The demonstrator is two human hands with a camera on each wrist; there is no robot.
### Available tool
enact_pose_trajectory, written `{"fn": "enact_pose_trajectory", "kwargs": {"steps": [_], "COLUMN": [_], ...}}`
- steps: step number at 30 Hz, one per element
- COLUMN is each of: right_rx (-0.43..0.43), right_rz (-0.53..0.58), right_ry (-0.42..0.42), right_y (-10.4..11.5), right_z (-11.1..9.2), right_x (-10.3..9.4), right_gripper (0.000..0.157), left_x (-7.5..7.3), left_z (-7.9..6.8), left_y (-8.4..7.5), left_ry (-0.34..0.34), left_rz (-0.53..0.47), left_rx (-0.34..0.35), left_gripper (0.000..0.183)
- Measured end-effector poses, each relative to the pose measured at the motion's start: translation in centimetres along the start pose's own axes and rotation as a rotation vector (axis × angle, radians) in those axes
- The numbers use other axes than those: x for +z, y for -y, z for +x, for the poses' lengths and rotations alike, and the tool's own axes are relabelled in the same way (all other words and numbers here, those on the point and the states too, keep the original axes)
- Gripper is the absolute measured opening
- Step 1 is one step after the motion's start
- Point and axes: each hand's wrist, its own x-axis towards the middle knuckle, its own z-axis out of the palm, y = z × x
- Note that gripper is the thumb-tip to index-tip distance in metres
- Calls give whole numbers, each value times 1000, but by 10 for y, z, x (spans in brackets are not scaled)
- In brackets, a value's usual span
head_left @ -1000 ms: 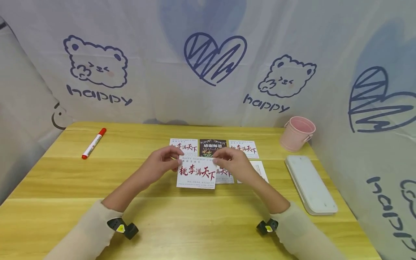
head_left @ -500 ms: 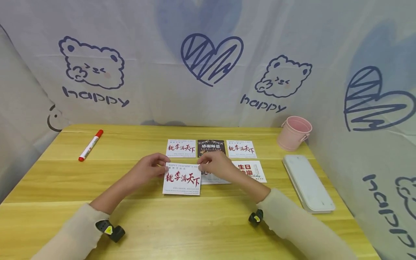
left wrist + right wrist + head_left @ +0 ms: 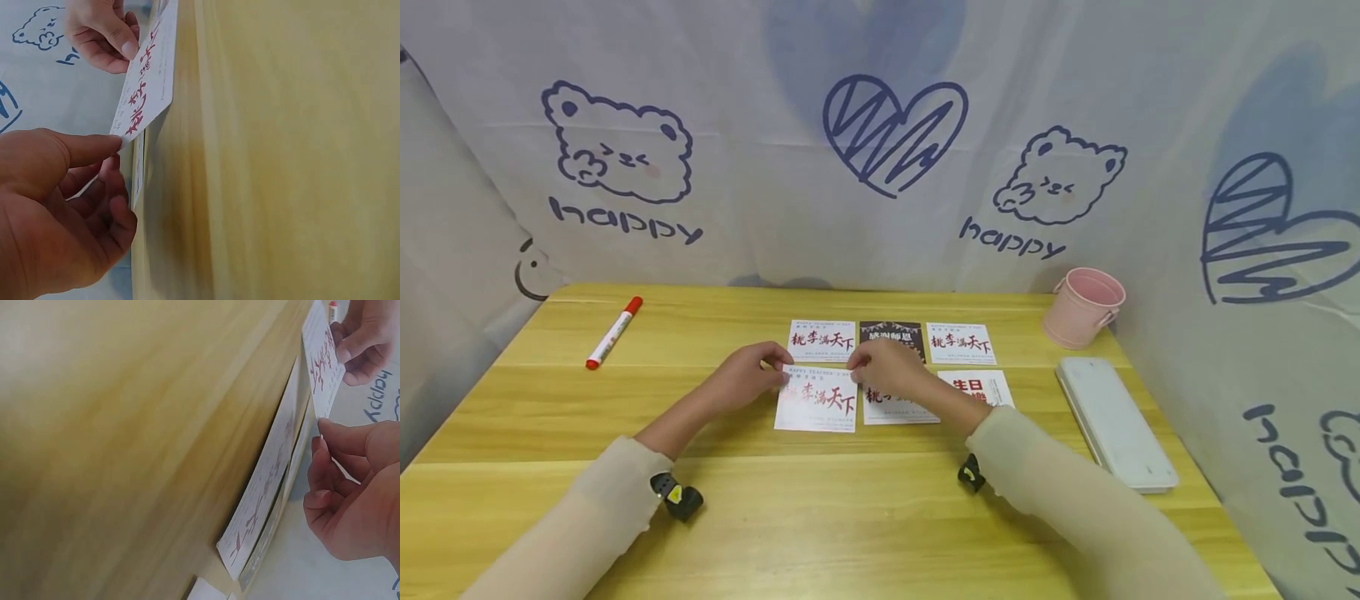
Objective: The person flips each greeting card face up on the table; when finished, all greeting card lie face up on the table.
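Note:
A white card with red Chinese characters [image 3: 817, 402] is pinched at its two far corners, between thumb and fingers of each hand. My left hand [image 3: 748, 377] grips the left corner and my right hand [image 3: 887, 367] the right one. In the left wrist view the card [image 3: 150, 78] tilts slightly above the wooden table. Just beyond it lies a matching card [image 3: 822, 340], then a dark card [image 3: 891, 331] and another matching card [image 3: 961, 343]. In the near row, a red-lettered card [image 3: 898, 410] and a birthday card [image 3: 992, 386] are partly covered by my right hand and forearm.
A red-capped marker [image 3: 614, 333] lies at the table's left. On the right stand a pink bucket [image 3: 1084, 308] and a long white case [image 3: 1116, 423]. A printed cloth [image 3: 737, 167] hangs along the table's back edge.
Both hands have carried the pinched card left, from overlapping the neighbouring card to a spot beside it. In the last half second it has moved away from me and lower.

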Motion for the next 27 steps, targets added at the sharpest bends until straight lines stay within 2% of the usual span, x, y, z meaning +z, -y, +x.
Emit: {"fn": "enact_pose_trajectory", "kwargs": {"steps": [8,14,27], "right_rx": [-2,18,2], "right_rz": [-70,-79,-96], "right_ry": [-10,-6,-32], "right_y": [-2,-1,0], "right_z": [8,9,12], "right_x": [2,4,8], "right_gripper": [14,13,11], "left_x": [0,0,0], "left_z": [7,10,14], "left_y": [-2,-3,-1], "left_ry": [20,33,50], "left_rz": [121,209,257], "left_rx": [-7,-18,-31], "left_gripper": [20,19,17]}}
